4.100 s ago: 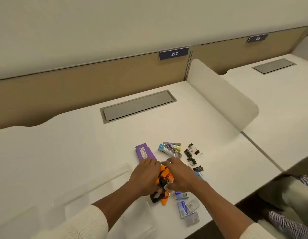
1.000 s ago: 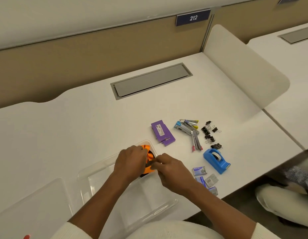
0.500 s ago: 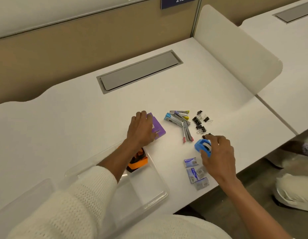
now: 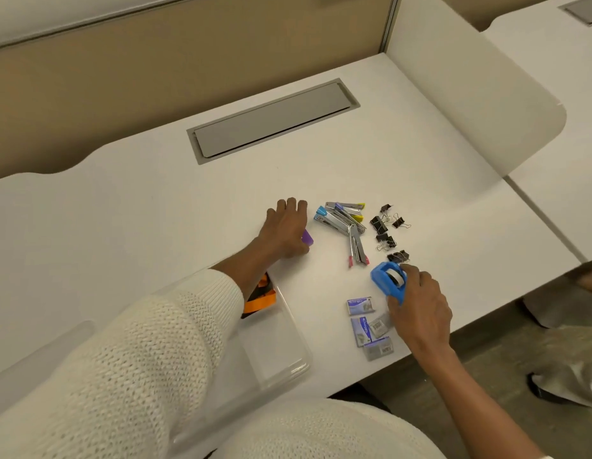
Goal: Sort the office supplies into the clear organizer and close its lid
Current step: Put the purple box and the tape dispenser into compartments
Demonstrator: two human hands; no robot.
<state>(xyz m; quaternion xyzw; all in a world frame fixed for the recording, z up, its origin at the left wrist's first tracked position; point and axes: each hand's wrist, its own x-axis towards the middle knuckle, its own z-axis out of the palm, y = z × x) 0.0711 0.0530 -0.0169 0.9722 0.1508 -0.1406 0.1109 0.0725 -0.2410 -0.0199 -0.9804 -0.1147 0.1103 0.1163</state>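
My left hand (image 4: 285,230) lies over the purple box (image 4: 307,236) on the desk, fingers curled round it; only a purple corner shows. My right hand (image 4: 417,301) grips the blue tape dispenser (image 4: 385,279) near the desk's front edge. The clear organizer (image 4: 284,329) sits at the front left, partly hidden under my left sleeve, with the orange and black item (image 4: 261,298) in its far compartment. Several staplers (image 4: 346,223) and black binder clips (image 4: 387,230) lie between my hands. Small staple boxes (image 4: 369,323) rest by my right wrist.
The organizer's clear lid (image 4: 39,356) lies at the far left front. A grey cable hatch (image 4: 271,122) is set in the desk behind. A white divider panel (image 4: 470,94) borders the right side. The desk's front edge runs just below the staple boxes.
Both hands left the orange item in the organizer. My left hand went to the purple box and closed over it; my right hand reached the blue tape dispenser and wrapped round it.
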